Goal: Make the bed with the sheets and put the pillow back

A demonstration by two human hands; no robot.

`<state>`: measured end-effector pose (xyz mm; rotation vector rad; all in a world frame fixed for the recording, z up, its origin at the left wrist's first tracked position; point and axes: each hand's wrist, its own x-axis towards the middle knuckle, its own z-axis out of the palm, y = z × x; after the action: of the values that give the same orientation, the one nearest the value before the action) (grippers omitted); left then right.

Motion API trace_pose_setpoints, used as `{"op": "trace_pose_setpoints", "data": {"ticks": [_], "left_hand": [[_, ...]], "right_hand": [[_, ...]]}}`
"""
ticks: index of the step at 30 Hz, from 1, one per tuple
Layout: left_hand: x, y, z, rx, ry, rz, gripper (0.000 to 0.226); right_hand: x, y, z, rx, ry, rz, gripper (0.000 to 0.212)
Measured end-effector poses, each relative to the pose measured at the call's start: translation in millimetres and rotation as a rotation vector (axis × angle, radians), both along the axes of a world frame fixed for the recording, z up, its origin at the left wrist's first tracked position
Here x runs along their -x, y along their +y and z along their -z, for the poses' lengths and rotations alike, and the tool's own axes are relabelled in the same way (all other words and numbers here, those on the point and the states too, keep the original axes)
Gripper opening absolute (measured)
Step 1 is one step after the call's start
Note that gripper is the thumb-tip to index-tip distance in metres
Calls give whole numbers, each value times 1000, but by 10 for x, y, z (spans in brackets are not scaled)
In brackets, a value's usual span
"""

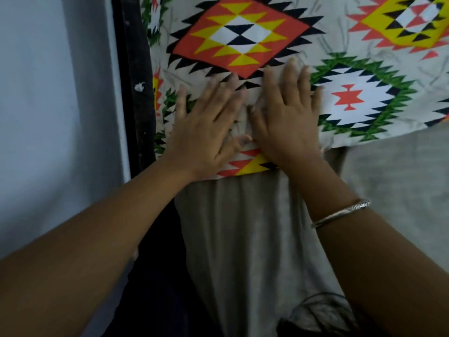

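We look through one head-worn camera, steeply down at the sheet point(340, 40) by the wall point(48, 105). We are close: its pattern fills the upper frame.

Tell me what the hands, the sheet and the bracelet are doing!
Patterned sheet: spread out, wrinkled between the hands.
Left hand: flat, fingers spread, pressing the sheet.
Right hand: flat, pressing the sheet beside it.
Bracelet: on the right wrist.
Grey cloth: bare beyond the sheet's edge.

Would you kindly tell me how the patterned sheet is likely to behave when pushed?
The patterned sheet is probably floppy: it bunches between the left hand and right hand. It seems thin and light, its edge lying flat on the grey cover. Pushed, it would likely wrinkle rather than slide whole.
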<state>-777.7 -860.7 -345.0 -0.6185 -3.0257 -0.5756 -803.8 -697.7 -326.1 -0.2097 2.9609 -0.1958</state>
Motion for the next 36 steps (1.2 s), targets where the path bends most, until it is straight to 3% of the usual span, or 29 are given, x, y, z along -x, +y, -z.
{"op": "trace_pose_setpoints", "data": {"ticks": [3,6,8,10,16,22,25,27,30,32,35,36], "left_hand": [[141,66,-56,144,-2,-32,75],[328,241,-132,180,62,-39,76],[452,477,-173,171,75,68,76],[518,729,-161,197,25,176,75],[633,1328,-128,245,-30,229,80],[769,1990,-170,319,-54,388,90],[923,2260,-215,232,-3,500,84],[1090,2373,-238,199,-18,471,84],[1293,2468,-178,271,-87,449,91],[1395,2545,-178,312,-55,527,93],[1641,2743,-230,318,-57,597,92],[1759,2819,-230,306,-69,598,90]], "right_hand": [[27,31,1,-34,-98,-105,72],[114,212,-75,156,-50,-214,74],[213,472,-70,146,27,-70,65],[282,710,-17,9,-1,61,64],[411,1225,-64,80,-27,34,59],[415,1929,-50,-129,-90,330,60],[510,2075,-100,-206,-97,531,60],[590,2116,-112,-209,-40,463,58],[729,2303,-63,-101,-107,278,63],[804,2535,-13,-82,-138,420,71],[982,2894,-61,-67,-186,884,79],[1036,2967,-81,-87,-185,929,80]]}}
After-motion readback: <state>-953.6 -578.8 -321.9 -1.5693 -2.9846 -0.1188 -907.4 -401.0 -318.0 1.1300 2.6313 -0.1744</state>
